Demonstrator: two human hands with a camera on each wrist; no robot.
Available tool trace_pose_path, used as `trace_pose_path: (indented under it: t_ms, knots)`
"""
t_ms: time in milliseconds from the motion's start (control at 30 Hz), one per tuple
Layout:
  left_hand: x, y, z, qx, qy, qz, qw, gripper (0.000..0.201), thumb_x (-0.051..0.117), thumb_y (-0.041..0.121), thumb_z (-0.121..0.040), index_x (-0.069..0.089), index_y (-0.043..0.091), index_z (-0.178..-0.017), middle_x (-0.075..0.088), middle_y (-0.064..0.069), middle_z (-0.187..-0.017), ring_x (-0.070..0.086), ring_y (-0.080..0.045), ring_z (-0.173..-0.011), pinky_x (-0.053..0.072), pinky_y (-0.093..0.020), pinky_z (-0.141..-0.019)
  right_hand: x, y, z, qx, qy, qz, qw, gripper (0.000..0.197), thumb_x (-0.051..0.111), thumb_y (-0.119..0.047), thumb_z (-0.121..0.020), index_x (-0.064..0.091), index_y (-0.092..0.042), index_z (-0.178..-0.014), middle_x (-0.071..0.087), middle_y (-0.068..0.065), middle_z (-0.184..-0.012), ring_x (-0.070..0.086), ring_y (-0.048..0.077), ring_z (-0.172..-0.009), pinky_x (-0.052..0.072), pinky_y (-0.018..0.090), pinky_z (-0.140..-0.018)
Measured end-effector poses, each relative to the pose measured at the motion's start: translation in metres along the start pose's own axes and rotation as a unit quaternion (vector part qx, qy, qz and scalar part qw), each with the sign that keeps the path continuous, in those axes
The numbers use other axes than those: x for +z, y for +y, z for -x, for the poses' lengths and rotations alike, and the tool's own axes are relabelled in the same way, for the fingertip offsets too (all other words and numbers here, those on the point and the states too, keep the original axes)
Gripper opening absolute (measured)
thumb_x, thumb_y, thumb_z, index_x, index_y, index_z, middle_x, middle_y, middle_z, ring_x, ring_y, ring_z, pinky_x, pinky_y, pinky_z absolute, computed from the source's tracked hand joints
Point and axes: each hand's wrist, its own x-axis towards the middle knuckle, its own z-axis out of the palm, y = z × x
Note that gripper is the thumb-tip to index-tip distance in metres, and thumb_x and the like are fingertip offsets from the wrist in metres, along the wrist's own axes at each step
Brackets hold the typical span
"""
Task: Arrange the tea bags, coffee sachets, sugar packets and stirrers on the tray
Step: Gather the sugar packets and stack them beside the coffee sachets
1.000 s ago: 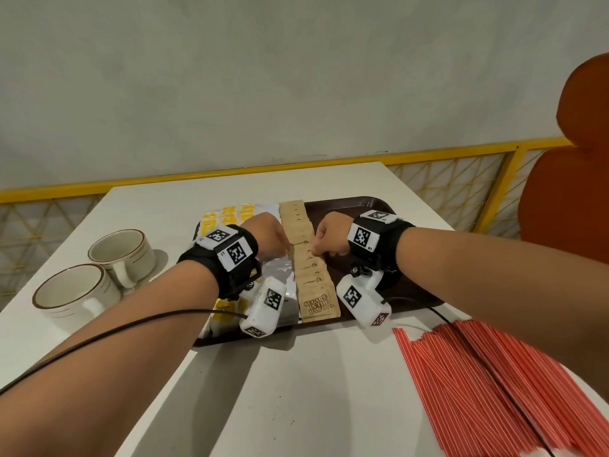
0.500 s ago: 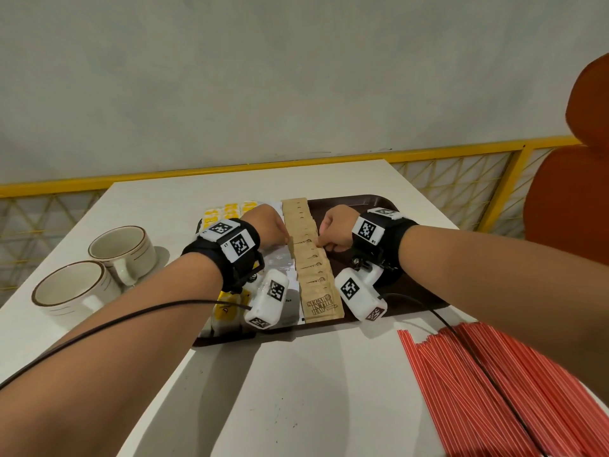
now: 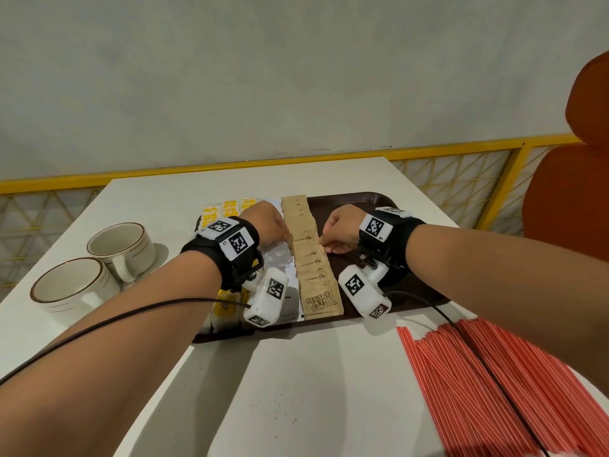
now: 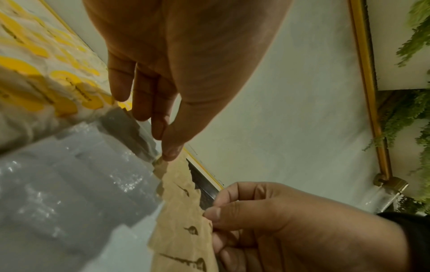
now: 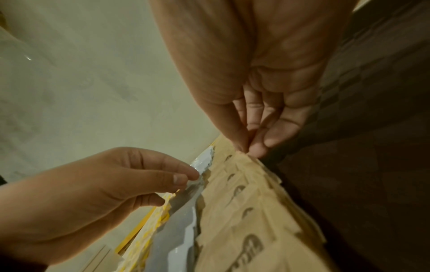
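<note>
Here, at lower right, the red stirrers [image 3: 514, 387] lie on the white table [image 3: 296, 390], unmoved since earlier. Mid-frame on the brown tray [image 3: 356, 201], the brown sugar packets [image 3: 313, 258] overlap in a row; both hands have crept up it. The left hand [image 3: 267, 224] and right hand [image 3: 341, 230] each pinch a packet edge with curled fingertips.
</note>
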Motion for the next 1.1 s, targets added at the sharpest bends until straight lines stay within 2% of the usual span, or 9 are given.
trace_pose_path:
  t_ms: [67,167,233,300,433,567,700,833,1100]
  knots:
    - [0.0,0.0,-0.001,0.004,-0.002,-0.003,1.0,0.015,0.064,0.011,-0.085,0.076,0.01,-0.095,0.071,-0.004,-0.095,0.062,-0.017,-0.087,0.053,-0.031,-0.083,0.0,0.001,0.001,0.001,0.012,-0.009,1.0,0.01,0.061,-0.002,-0.089,0.056,-0.003,-0.081,0.063,0.015,-0.079,0.059,0.016,-0.064,0.052,0.027,-0.068]
    - [0.001,0.001,-0.003,0.009,-0.006,-0.023,1.0,0.011,0.068,0.017,-0.084,0.076,0.012,-0.091,0.071,-0.003,-0.095,0.063,-0.017,-0.089,0.051,-0.029,-0.079,-0.001,0.003,0.004,-0.013,0.016,0.003,1.0,0.017,0.069,-0.009,-0.086,0.056,-0.006,-0.075,0.065,0.012,-0.077,0.062,0.02,-0.072,0.055,0.034,-0.081]
    - [0.002,0.003,-0.003,0.007,-0.01,-0.035,0.999,0.009,0.07,0.02,-0.083,0.074,0.014,-0.088,0.071,-0.002,-0.093,0.063,-0.018,-0.089,0.051,-0.028,-0.076,0.0,0.003,0.008,-0.016,0.01,0.022,1.0,0.017,0.072,-0.011,-0.083,0.057,-0.009,-0.075,0.069,0.014,-0.084,0.064,0.021,-0.079,0.054,0.036,-0.087]
    - [0.004,0.005,-0.004,0.011,-0.02,-0.061,0.998,0.012,0.071,0.023,-0.082,0.075,0.013,-0.088,0.071,-0.002,-0.092,0.064,-0.019,-0.089,0.051,-0.029,-0.074,0.001,0.003,0.01,-0.019,0.012,0.031,0.999,0.016,0.073,-0.009,-0.082,0.058,-0.009,-0.075,0.07,0.015,-0.089,0.064,0.02,-0.08,0.055,0.034,-0.085]
    - [0.009,0.012,-0.004,0.032,-0.039,-0.099,0.994,0.016,0.075,0.026,-0.079,0.076,0.013,-0.089,0.072,-0.002,-0.091,0.065,-0.019,-0.089,0.054,-0.032,-0.08,0.002,0.005,0.011,-0.025,0.012,0.022,0.999,0.017,0.07,-0.004,-0.083,0.057,-0.008,-0.073,0.067,0.013,-0.081,0.064,0.019,-0.075,0.055,0.027,-0.071]
    - [0.012,0.02,-0.006,0.046,-0.049,-0.14,0.988,0.016,0.075,0.025,-0.077,0.076,0.013,-0.087,0.072,-0.001,-0.091,0.065,-0.018,-0.088,0.055,-0.033,-0.08,0.002,0.005,0.012,-0.017,0.011,0.003,1.0,0.017,0.067,0.001,-0.084,0.056,-0.006,-0.072,0.063,0.013,-0.075,0.063,0.022,-0.075,0.055,0.03,-0.074]
    - [0.013,0.024,-0.009,0.041,-0.058,-0.169,0.983,0.016,0.076,0.026,-0.075,0.075,0.015,-0.086,0.072,-0.001,-0.09,0.066,-0.02,-0.088,0.056,-0.036,-0.082,0.002,0.003,0.016,0.001,-0.012,-0.003,1.0,0.021,0.06,0.004,-0.088,0.053,-0.004,-0.071,0.06,0.014,-0.074,0.06,0.023,-0.077,0.053,0.034,-0.084]
    - [0.014,0.027,-0.009,0.043,-0.057,-0.183,0.98,0.021,0.072,0.03,-0.079,0.075,0.013,-0.091,0.072,-0.003,-0.095,0.066,-0.022,-0.091,0.056,-0.036,-0.084,0.0,0.001,0.02,0.02,-0.043,-0.011,0.999,0.023,0.052,0.005,-0.093,0.048,-0.004,-0.072,0.056,0.013,-0.073,0.055,0.018,-0.068,0.05,0.031,-0.071]
    - [0.016,0.026,-0.011,0.024,-0.061,-0.162,0.985,0.023,0.073,0.03,-0.078,0.073,0.011,-0.092,0.071,-0.005,-0.095,0.066,-0.022,-0.091,0.056,-0.037,-0.084,-0.004,0.013,0.014,-0.005,-0.014,-0.044,0.999,0.019,0.064,0.005,-0.085,0.053,-0.006,-0.074,0.06,0.012,-0.068,0.061,0.021,-0.067,0.054,0.032,-0.073]
